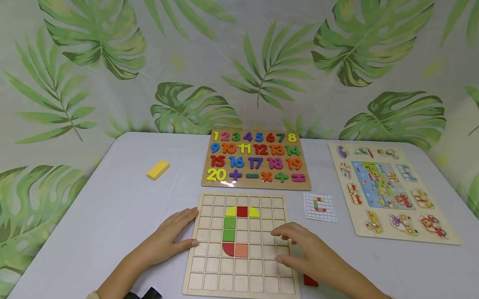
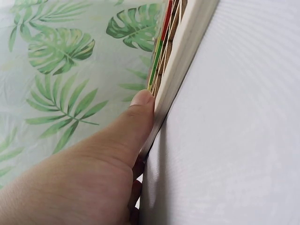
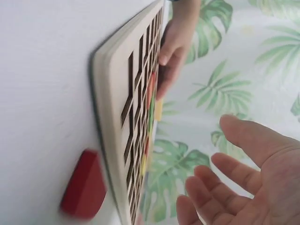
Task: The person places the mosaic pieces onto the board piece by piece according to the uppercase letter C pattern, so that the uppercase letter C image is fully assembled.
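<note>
A wooden grid board [image 1: 211, 281] lies on the table in front of me. In its cells a red square tile [image 1: 242, 212] sits between two yellow quarter-round tiles [image 1: 254, 212]. Two green square tiles [image 1: 228, 235] run down the left, above a red quarter-round tile [image 1: 229, 249] and an orange square tile [image 1: 241, 250]. My left hand [image 1: 167, 239] rests against the board's left edge, thumb along its side in the left wrist view. Over the board's right side hovers my right hand [image 1: 307, 252], fingers loosely bent, nothing in them. Beside the right edge lies a red block [image 3: 84, 187], partly hidden by that hand in the head view.
Behind the board lies a number puzzle [image 1: 255, 183] with colourful pieces. A small pattern card [image 1: 330, 214] sits to its right, near a picture peg puzzle [image 1: 366, 228]. At the back left is a yellow block [image 1: 157, 169]. A leaf-print cloth [image 1: 272, 14] hangs behind.
</note>
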Tool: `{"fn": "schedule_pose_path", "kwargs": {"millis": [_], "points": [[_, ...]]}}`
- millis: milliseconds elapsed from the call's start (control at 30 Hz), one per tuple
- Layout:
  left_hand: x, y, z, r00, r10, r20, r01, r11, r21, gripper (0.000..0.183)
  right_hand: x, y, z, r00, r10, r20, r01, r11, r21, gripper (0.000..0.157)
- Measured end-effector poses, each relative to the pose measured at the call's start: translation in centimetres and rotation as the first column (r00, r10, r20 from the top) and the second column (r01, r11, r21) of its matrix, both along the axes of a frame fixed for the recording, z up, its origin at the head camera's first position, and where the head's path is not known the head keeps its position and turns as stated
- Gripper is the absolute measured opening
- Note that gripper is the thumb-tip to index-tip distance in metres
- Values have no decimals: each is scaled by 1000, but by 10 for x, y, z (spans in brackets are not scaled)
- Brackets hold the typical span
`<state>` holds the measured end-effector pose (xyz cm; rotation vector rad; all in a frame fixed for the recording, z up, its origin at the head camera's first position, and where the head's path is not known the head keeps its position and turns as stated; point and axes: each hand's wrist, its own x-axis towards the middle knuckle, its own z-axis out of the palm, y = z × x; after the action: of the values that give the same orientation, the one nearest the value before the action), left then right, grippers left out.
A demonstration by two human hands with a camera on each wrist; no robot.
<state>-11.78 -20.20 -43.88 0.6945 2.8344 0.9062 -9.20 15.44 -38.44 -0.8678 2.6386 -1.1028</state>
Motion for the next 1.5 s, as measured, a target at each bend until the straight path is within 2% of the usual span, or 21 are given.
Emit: {"fn": "schedule_pose_path", "kwargs": {"millis": [133,300,467,600,667,800,900,1000,1200,1333,1500], "points": [[0,0,0,1000,1,0,-1,1000,-3,74,10,21,-4,998,28,-59,-28,1000,-5,42],[0,1,0,1000,4,5,-4,1000,2,74,19,46,-19,989,84,-125,-88,996,-27,42],[0,1,0,1000,7,-1,-7,1000,1,74,26,64,-34,992,99,-73,-100,995,-15,36],[0,0,0,1000,7,-3,-7,1000,-1,74,26,67,-40,990,135,-29,-135,991,-7,31],[0,0,-1,1000,7,0,-7,1000,1,74,26,66,-41,990,139,-17,-139,990,-1,29],[0,0,-1,1000,7,5,-7,1000,5,75,26,65,-41,996,91,17,-91,996,23,24],[0,0,-1,1000,9,8,-9,1000,4,75,25,67,-39,997,64,45,-67,996,52,28],[0,0,-1,1000,11,9,-11,1000,4,75,23,70,-37,994,96,48,-99,993,62,30],[0,-1,-1,1000,6,3,-6,1000,6,76,19,75,-37,974,217,-60,-217,976,11,26],[0,-1,-1,1000,2,1,-2,1000,5,76,19,75,-39,971,205,-126,-202,979,35,23],[0,0,0,1000,0,2,0,1000,8,75,19,74,-38,970,199,-141,-192,980,60,25]]}}
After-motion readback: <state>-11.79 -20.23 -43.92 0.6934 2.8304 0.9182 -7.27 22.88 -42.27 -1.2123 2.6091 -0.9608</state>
